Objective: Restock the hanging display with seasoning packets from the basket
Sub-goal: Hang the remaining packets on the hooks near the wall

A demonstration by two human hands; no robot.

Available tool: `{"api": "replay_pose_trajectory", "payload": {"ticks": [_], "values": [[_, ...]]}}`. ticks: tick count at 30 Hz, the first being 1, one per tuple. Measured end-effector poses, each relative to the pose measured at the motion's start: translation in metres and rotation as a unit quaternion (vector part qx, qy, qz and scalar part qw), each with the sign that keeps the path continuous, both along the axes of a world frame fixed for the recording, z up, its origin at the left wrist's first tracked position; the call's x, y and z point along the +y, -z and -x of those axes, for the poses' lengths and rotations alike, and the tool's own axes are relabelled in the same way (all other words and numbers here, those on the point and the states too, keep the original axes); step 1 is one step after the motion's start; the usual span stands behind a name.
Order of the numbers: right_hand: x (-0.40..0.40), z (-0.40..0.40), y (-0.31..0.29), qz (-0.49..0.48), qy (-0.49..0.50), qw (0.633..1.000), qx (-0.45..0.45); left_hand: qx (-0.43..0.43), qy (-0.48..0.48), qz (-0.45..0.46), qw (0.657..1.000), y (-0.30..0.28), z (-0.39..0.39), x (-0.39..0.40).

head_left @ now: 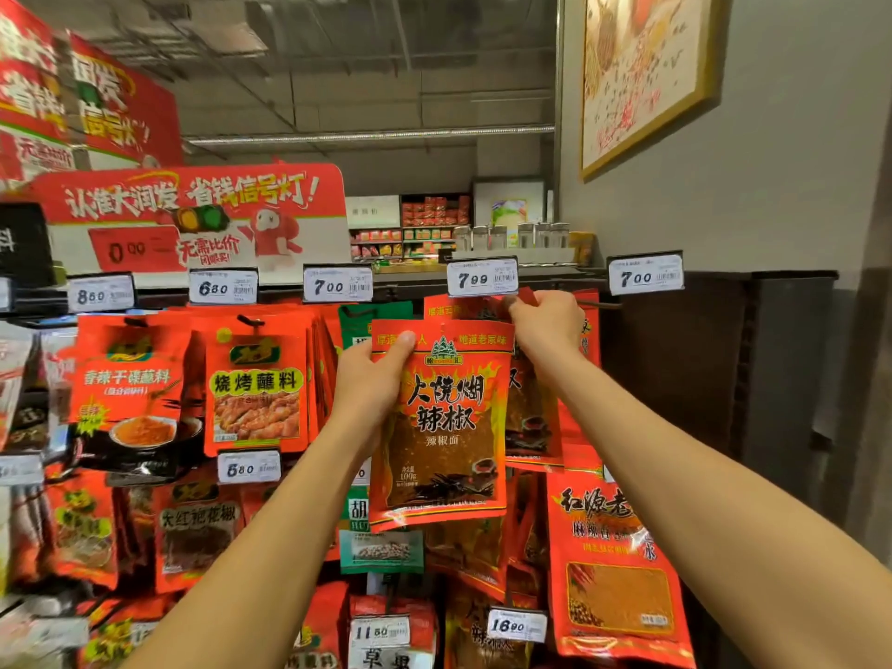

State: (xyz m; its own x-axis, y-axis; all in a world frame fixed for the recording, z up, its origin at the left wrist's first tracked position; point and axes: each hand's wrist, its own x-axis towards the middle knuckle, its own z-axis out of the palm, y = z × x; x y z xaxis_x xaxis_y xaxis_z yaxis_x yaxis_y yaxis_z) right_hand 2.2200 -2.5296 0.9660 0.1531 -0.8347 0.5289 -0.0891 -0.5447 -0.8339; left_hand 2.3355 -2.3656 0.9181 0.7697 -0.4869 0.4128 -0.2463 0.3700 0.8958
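Head view: left hand holds packet.

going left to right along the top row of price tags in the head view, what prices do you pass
8.60 tag → 6.80 tag → first 7.00 tag → 7.99 tag → second 7.00 tag

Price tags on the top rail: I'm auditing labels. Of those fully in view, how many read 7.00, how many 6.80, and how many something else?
7.00 tags: 2
6.80 tag: 1
Other tags: 2
Total: 5
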Motion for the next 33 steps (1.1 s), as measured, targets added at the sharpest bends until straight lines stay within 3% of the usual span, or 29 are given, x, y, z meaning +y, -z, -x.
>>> {"api": "replay_pose_trajectory", "payload": {"ticks": [17, 23, 29, 33], "values": [[-0.031, -0.027, 0.011, 0.036, 0.022, 0.996, 0.083, 0.011, 0.046, -0.04, 0.998, 0.01, -0.021, -0.016], [-0.075, -0.058, 0.007, -0.042, -0.03, 0.996, 0.074, 0.02, 0.041, -0.033, 0.998, 0.005, -0.03, -0.017], [-0.109, -0.085, 0.01, -0.089, -0.002, 0.992, 0.086, -0.02, 0.021, -0.027, 0.999, 0.007, -0.034, -0.016], [-0.123, -0.094, 0.003, -0.138, -0.014, 0.987, 0.081, -0.002, 0.027, -0.029, 0.999, 0.01, -0.036, -0.02]]}}
